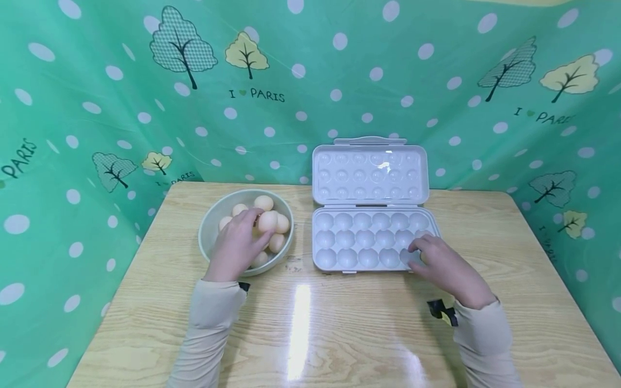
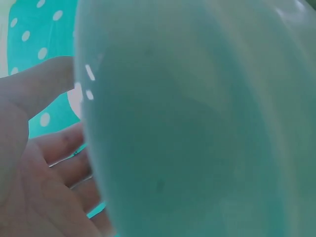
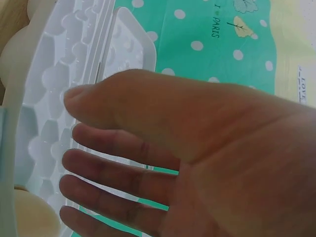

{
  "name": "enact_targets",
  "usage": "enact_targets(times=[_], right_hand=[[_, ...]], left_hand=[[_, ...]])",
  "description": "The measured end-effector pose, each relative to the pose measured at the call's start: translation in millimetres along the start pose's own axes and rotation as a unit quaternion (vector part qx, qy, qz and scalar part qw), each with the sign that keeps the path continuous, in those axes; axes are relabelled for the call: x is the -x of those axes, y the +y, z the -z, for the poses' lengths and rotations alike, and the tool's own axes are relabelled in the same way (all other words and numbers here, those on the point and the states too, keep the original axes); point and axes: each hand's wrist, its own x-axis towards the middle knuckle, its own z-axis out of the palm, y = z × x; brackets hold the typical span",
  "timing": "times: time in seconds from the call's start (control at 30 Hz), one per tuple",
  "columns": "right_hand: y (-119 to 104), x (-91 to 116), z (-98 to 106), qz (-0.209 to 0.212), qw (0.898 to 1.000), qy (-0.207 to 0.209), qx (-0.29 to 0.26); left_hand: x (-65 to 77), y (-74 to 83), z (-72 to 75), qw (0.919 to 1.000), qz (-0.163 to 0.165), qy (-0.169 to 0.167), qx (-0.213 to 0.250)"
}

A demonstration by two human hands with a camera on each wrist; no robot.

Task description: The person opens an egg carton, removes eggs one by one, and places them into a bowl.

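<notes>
Over a pale green bowl [image 1: 206, 237] on the left, my left hand [image 1: 235, 245] pinches an egg [image 1: 268, 221] between thumb and fingers. Several more eggs lie around it in the bowl. The left wrist view is mostly filled by the bowl's outer wall [image 2: 187, 128], which hides the fingertips. My right hand [image 1: 443, 264] is over the near right corner of an open egg carton [image 1: 356, 265], fingers spread with nothing between them. Beside those fingers an egg [image 3: 35, 217] sits in a corner cup, mostly covered by the hand in the head view.
The carton's lid [image 1: 371, 175] stands raised behind its cups, leaning towards the green dotted cloth [image 1: 339, 81] that encloses the table. Wooden table top [image 1: 359, 323] lies between the arms and in front of the carton.
</notes>
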Motion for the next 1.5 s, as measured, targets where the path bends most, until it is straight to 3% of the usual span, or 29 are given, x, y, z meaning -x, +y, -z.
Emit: enact_targets(times=[0.63,1.0,1.27,1.5], right_hand=[[11,4,-4,-0.003,0.999,-0.047,-0.019],[11,3,2,-0.035,0.999,-0.039,-0.016],[14,-1,1,-0.036,0.999,-0.04,-0.005],[19,-2,1,-0.032,0.999,-0.025,0.002]], left_hand=[[-1.1,-4.8,-3.6,0.9998,0.01,-0.015,-0.004],[-1.3,-6.5,-2.9,0.9996,0.016,-0.02,-0.004],[-1.9,-7.5,-2.8,0.9981,0.041,-0.044,-0.006],[-3.8,-7.5,-3.7,0.9985,0.038,-0.037,-0.01]])
